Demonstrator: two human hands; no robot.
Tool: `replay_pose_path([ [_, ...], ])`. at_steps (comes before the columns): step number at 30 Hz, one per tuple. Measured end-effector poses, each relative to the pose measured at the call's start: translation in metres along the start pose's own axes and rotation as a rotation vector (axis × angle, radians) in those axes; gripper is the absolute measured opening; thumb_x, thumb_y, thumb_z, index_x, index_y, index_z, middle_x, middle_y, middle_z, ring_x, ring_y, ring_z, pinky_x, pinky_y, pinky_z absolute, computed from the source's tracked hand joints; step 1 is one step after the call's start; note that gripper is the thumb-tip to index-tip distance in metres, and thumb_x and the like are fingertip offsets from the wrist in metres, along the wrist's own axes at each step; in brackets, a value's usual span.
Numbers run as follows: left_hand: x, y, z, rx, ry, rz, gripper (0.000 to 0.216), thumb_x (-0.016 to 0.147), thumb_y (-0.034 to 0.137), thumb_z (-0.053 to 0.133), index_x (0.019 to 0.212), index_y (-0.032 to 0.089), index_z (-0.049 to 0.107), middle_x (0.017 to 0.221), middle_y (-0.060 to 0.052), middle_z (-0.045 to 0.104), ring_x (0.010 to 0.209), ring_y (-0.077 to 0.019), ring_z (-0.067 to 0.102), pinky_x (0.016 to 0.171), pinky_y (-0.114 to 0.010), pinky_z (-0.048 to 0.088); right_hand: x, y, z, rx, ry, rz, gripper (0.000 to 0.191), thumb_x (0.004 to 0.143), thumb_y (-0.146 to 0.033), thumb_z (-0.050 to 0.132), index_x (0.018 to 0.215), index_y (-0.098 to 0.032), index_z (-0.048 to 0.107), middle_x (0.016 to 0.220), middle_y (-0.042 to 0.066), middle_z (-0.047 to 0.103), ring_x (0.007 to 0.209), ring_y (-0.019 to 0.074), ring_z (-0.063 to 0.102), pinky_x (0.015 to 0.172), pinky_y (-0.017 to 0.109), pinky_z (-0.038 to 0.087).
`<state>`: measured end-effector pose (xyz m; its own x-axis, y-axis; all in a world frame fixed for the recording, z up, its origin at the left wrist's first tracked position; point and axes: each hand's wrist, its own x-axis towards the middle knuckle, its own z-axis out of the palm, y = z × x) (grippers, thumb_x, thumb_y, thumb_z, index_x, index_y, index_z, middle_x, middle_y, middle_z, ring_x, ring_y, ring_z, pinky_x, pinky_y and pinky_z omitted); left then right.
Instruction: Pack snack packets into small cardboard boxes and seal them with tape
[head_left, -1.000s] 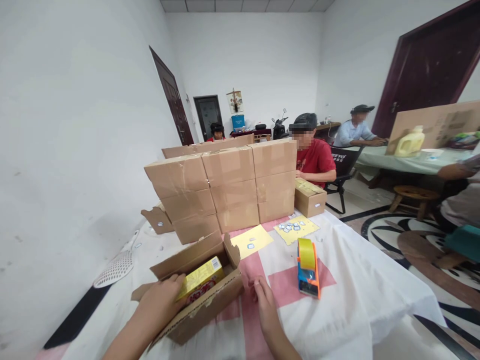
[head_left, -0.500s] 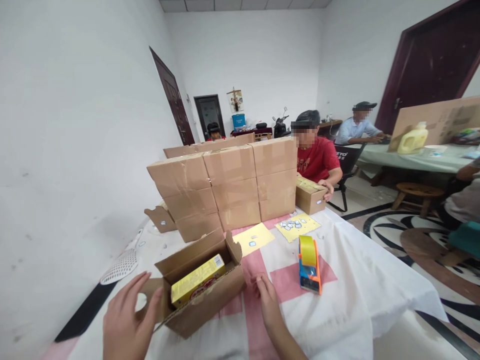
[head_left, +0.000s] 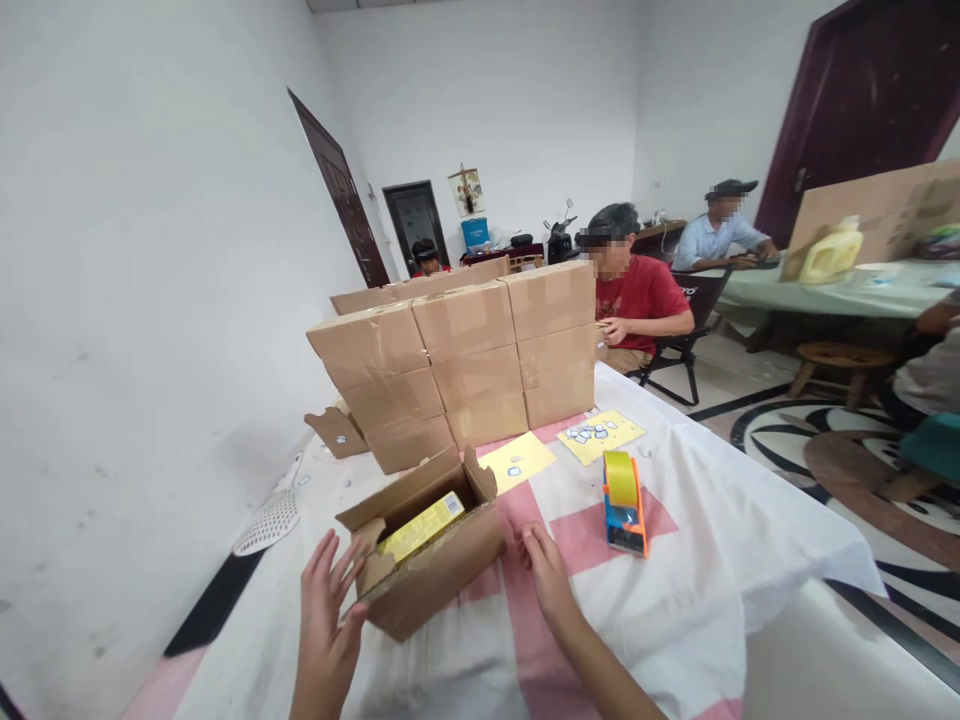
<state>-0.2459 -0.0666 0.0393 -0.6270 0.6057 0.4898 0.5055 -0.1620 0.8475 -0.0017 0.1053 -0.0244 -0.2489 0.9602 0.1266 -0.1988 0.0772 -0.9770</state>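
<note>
An open cardboard box (head_left: 442, 588) sits on the tablecloth in front of me, with a printed yellow carton (head_left: 424, 527) lying inside it. My left hand (head_left: 330, 610) has its fingers spread against the box's left end flap, which stands raised. Close to the box's right end is my right hand (head_left: 551, 580), its fingers curled in and nothing visible in them. To the right of that hand stands a blue and orange tape dispenser (head_left: 625, 530) with a roll of yellow tape. Behind the box lies a yellow sheet (head_left: 525, 458) with a small sticker on it.
Stacked cardboard boxes (head_left: 472, 370) form a wall across the table's far side. Another yellow sheet (head_left: 626, 428) carries several stickers. A white fly swatter (head_left: 268, 520) lies at the left. Beyond the stack sits a co-worker in a red shirt (head_left: 652, 290).
My left hand has pushed the box's left flap upward and inward. The right hand stays close to the box's right end. The co-worker's box has left the table corner.
</note>
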Motion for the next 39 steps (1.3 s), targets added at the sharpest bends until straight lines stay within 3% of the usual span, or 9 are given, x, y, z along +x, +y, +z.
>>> replay_pose_path([
  [3,-0.001,0.015,0.005,-0.005,-0.019,-0.152,0.088,0.083,0.068,0.065,0.153,0.024,0.036,0.144,-0.022,0.057,0.135,-0.0395,0.055,0.112,-0.063,0.044,0.000,0.000,0.001,0.011,-0.020,0.003,0.041,0.093,-0.059,0.052,0.074,-0.023,0.051,0.070,-0.002,0.048,0.068,0.0189,0.045,0.066,0.031,0.036],
  [6,0.000,0.021,0.008,0.051,0.029,-0.197,0.084,0.082,0.067,0.066,0.149,0.024,0.042,0.135,-0.019,0.064,0.131,-0.0393,0.058,0.110,-0.064,0.044,-0.001,0.000,0.002,0.018,-0.032,0.008,0.041,0.093,-0.060,0.051,0.073,-0.024,0.048,0.070,-0.002,0.046,0.068,0.0185,0.044,0.066,0.031,0.036],
  [11,-0.001,0.018,0.016,0.059,0.099,-0.190,0.077,0.083,0.062,0.066,0.147,0.027,0.043,0.154,-0.016,0.049,0.136,-0.0384,0.053,0.116,-0.062,0.039,-0.001,0.001,0.001,0.002,-0.052,0.003,0.040,0.095,-0.058,0.050,0.076,-0.023,0.051,0.070,-0.002,0.046,0.068,0.0186,0.045,0.067,0.031,0.037],
  [19,-0.006,0.017,0.026,-0.003,0.141,-0.186,0.066,0.088,0.051,0.066,0.146,0.027,0.043,0.158,-0.014,0.045,0.149,-0.0334,0.039,0.124,-0.055,0.029,0.001,0.010,0.000,0.017,-0.045,-0.019,0.038,0.093,-0.058,0.054,0.077,-0.022,0.055,0.068,-0.002,0.049,0.067,0.0185,0.048,0.064,0.030,0.038],
  [23,-0.006,0.016,0.026,0.023,0.141,-0.141,0.064,0.090,0.049,0.065,0.146,0.026,0.045,0.160,-0.013,0.041,0.151,-0.0320,0.036,0.125,-0.050,0.031,-0.001,0.007,-0.001,-0.016,-0.031,-0.044,0.040,0.093,-0.059,0.055,0.085,-0.021,0.063,0.079,0.003,0.063,0.079,0.0225,0.059,0.073,0.033,0.047],
  [27,-0.008,0.017,0.027,-0.003,0.145,-0.111,0.064,0.090,0.046,0.066,0.147,0.025,0.045,0.160,-0.013,0.041,0.151,-0.0316,0.036,0.125,-0.048,0.032,0.007,-0.015,0.007,0.022,-0.017,-0.115,0.042,0.096,-0.056,0.052,0.114,-0.022,0.069,0.122,0.010,0.069,0.117,0.0273,0.061,0.103,0.039,0.047],
  [30,-0.012,0.023,0.029,-0.010,0.175,-0.078,0.062,0.089,0.044,0.069,0.144,0.025,0.049,0.159,-0.013,0.043,0.149,-0.0330,0.039,0.124,-0.049,0.035,0.022,-0.042,0.020,0.065,-0.068,-0.158,0.044,0.100,-0.053,0.047,0.131,-0.026,0.064,0.139,0.009,0.062,0.129,0.0259,0.056,0.110,0.040,0.043],
  [35,-0.019,0.036,0.030,0.043,0.308,0.065,0.037,0.085,0.037,0.073,0.117,0.021,0.065,0.157,-0.011,0.041,0.142,-0.0343,0.048,0.117,-0.050,0.046,0.044,-0.081,0.038,0.039,-0.280,-0.333,0.045,0.103,-0.053,0.042,0.128,-0.026,0.069,0.138,0.007,0.065,0.132,0.0241,0.056,0.116,0.040,0.039],
  [39,-0.029,0.043,0.023,0.153,0.320,0.160,0.033,0.087,0.037,0.068,0.115,0.020,0.064,0.152,-0.014,0.043,0.140,-0.0366,0.051,0.113,-0.053,0.050,0.048,-0.086,0.039,0.024,-0.313,-0.346,0.049,0.105,-0.055,0.038,0.125,-0.026,0.071,0.130,0.006,0.070,0.127,0.0233,0.061,0.114,0.040,0.042],
])
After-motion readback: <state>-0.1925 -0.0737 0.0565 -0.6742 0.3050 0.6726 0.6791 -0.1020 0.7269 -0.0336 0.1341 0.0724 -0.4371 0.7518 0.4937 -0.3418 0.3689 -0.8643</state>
